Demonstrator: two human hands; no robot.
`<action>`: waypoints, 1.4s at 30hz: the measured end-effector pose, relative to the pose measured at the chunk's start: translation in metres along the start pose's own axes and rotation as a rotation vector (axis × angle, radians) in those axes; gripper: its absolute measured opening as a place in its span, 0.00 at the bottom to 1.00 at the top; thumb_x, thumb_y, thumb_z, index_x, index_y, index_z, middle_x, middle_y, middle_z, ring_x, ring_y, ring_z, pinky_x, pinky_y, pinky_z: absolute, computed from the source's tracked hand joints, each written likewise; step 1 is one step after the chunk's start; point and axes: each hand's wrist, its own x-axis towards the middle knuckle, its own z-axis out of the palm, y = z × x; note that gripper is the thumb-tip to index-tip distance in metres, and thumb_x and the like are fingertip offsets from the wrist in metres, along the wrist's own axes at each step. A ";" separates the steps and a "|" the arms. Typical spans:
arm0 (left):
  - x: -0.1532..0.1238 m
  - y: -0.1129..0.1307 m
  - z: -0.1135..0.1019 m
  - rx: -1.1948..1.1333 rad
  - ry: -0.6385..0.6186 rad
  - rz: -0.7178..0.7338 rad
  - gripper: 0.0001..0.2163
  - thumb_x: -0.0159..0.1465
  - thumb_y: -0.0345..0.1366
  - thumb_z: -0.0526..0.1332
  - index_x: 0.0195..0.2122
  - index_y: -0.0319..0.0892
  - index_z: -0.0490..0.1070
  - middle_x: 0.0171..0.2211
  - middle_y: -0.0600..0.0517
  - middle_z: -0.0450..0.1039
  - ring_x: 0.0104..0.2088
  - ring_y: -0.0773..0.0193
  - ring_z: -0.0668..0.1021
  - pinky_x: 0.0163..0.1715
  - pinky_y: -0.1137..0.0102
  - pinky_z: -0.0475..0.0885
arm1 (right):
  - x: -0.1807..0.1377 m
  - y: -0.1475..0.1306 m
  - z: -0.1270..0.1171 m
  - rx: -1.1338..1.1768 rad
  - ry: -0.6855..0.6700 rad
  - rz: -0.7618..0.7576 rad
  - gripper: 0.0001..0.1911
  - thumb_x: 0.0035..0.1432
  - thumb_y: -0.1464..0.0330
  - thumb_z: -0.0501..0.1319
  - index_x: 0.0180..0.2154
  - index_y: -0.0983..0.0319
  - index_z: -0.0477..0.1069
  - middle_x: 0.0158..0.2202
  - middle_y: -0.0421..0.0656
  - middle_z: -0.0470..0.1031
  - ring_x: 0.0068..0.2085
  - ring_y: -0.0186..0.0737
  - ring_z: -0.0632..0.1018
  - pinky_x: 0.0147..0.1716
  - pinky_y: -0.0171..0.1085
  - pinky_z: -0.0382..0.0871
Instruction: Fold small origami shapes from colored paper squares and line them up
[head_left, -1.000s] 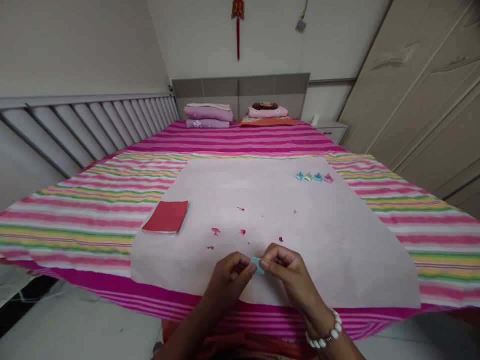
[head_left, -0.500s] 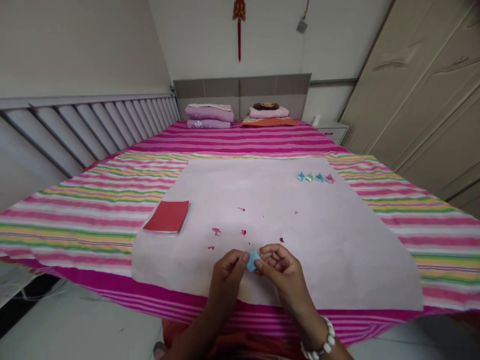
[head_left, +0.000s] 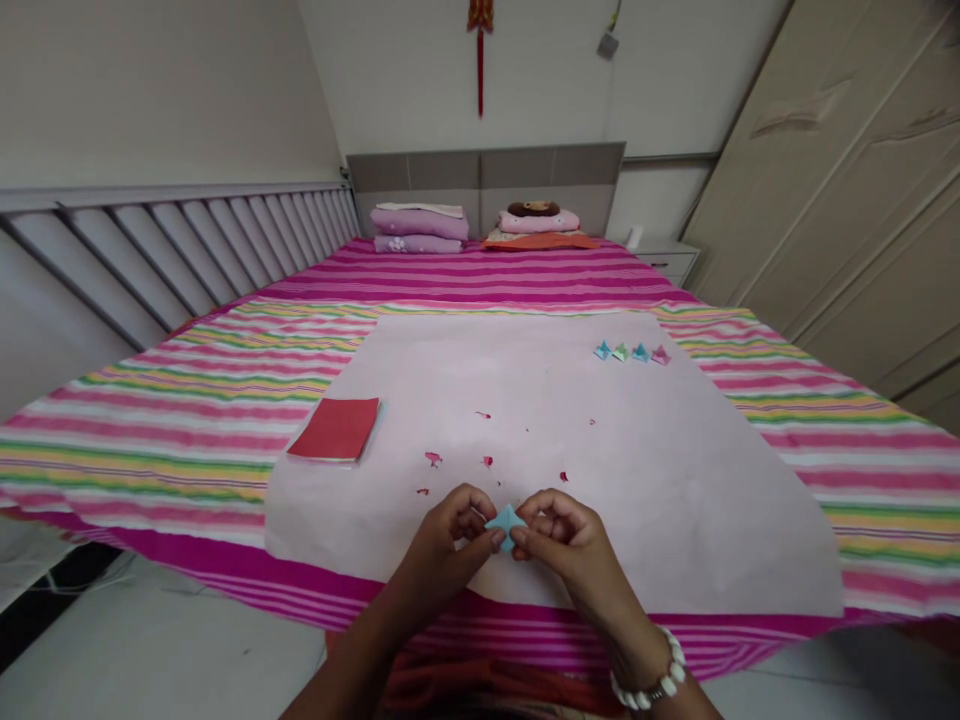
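Between my two hands is a small light-blue folded paper piece (head_left: 507, 521), pointed at the top and at the sides. My left hand (head_left: 457, 535) pinches its left side, thumb in front. My right hand (head_left: 562, 535), with a white bead bracelet at the wrist, pinches the right side the same way. The fingers cover part of the paper's lower edges. Below it lies a large pale sheet (head_left: 720, 500). Just beyond my hands, several torn dark-pink paper scraps (head_left: 487, 461) are scattered on the sheet.
A stack of square paper with red on top (head_left: 336, 430) lies at left. Several small folded paper figures (head_left: 640, 352) stand in a row at the far right of the sheet. Around it spreads a striped bedcover (head_left: 187, 430), with a bed rail (head_left: 187, 200) along the left.
The blue paper has been turned and spread, so its side points now stick out. My left hand has shifted its grip, its thumb now lower on the front. Scraps and figures stay put.
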 end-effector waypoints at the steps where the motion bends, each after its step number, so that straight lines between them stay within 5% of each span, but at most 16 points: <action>1: 0.000 -0.001 -0.001 -0.021 -0.020 -0.026 0.06 0.58 0.34 0.62 0.33 0.42 0.64 0.25 0.56 0.69 0.26 0.68 0.71 0.29 0.72 0.64 | 0.000 0.000 0.000 -0.003 -0.004 0.001 0.13 0.43 0.67 0.73 0.28 0.63 0.73 0.19 0.37 0.76 0.22 0.30 0.76 0.24 0.27 0.69; 12: 0.003 -0.008 -0.006 -0.178 -0.146 -0.147 0.07 0.57 0.35 0.64 0.33 0.39 0.68 0.27 0.53 0.73 0.27 0.68 0.75 0.29 0.71 0.68 | 0.003 0.003 -0.001 -0.034 0.009 0.064 0.12 0.41 0.66 0.74 0.25 0.64 0.75 0.16 0.36 0.74 0.19 0.30 0.75 0.21 0.27 0.69; 32: 0.002 0.003 0.002 -0.300 0.054 -0.125 0.09 0.50 0.38 0.69 0.27 0.38 0.77 0.19 0.53 0.76 0.22 0.66 0.77 0.25 0.71 0.72 | -0.002 0.009 0.007 0.097 0.053 -0.003 0.02 0.46 0.72 0.68 0.26 0.63 0.76 0.16 0.39 0.76 0.19 0.32 0.74 0.21 0.30 0.67; 42: 0.002 0.003 0.005 -0.288 0.092 -0.144 0.09 0.48 0.35 0.71 0.22 0.37 0.72 0.21 0.53 0.77 0.24 0.67 0.77 0.27 0.72 0.70 | -0.003 0.010 0.008 -0.019 0.065 -0.159 0.02 0.45 0.72 0.68 0.25 0.61 0.76 0.26 0.37 0.71 0.23 0.33 0.76 0.24 0.33 0.70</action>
